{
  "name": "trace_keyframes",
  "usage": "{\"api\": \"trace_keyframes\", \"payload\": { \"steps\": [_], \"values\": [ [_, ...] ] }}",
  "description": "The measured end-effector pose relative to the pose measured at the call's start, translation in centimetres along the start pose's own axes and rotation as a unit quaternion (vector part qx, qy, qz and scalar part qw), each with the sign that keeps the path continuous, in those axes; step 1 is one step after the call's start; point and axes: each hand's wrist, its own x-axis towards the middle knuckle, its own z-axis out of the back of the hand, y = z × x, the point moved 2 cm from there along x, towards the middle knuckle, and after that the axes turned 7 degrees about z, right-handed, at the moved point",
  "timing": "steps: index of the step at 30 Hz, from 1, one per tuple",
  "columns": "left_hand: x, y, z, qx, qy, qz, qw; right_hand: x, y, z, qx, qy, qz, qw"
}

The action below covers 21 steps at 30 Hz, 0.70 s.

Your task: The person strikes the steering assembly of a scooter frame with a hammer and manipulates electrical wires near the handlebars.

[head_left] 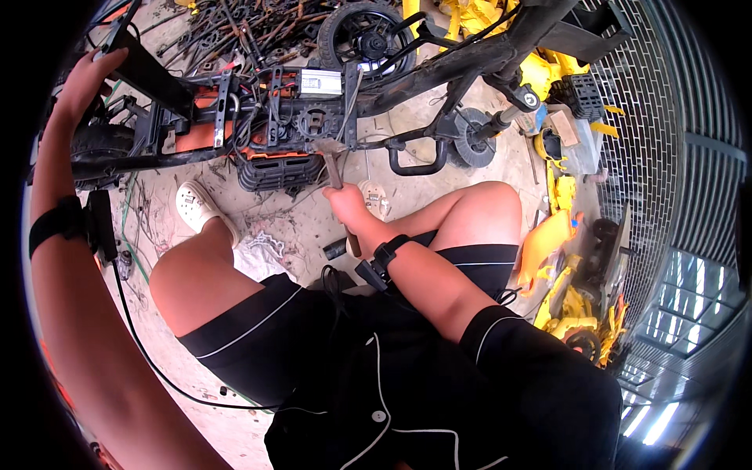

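Observation:
In front of me lies a stripped-down scooter frame [407,90], black with orange parts, with its wiring and a silver box [320,82] exposed. My right hand [347,205] is closed round the wooden handle of a hammer [331,163]. The hammer's head is up against or just over the near edge of the frame, beside a black toothed plate [313,123]; I cannot tell whether they touch. Up at the left, my left hand [88,81] grips the end of a thick black post [153,78] that rises from the frame.
Behind the frame lies a heap of rusty metal rods [251,31], next to a loose wheel [366,43]. Yellow body panels [560,305] are strewn along the right by a brick-patterned wall [650,141]. A white cloth [262,254] lies on the floor between my feet.

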Motion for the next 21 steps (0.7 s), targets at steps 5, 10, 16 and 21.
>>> {"api": "trace_keyframes", "payload": {
  "steps": [5, 10, 16, 21],
  "values": [
    [-0.6, -1.1, -0.4, -0.008, 0.010, 0.011, 1.000, -0.7, 2.3, 0.9, -0.109, -0.017, 0.053, 0.992],
    [-0.3, 0.0, 0.1, -0.016, 0.018, 0.007, 1.000, -3.5, 9.0, 1.6, -0.065, -0.039, 0.135, 0.988],
    [-1.0, 0.9, 1.1, -0.002, 0.003, 0.013, 1.000, -1.7, 5.5, 0.5, -0.073, -0.027, 0.201, 0.977],
    [0.3, -0.7, -0.4, -0.005, 0.023, 0.010, 1.000, -1.8, 4.2, 1.4, 0.057, 0.000, -0.027, 0.998]
  ]
}}
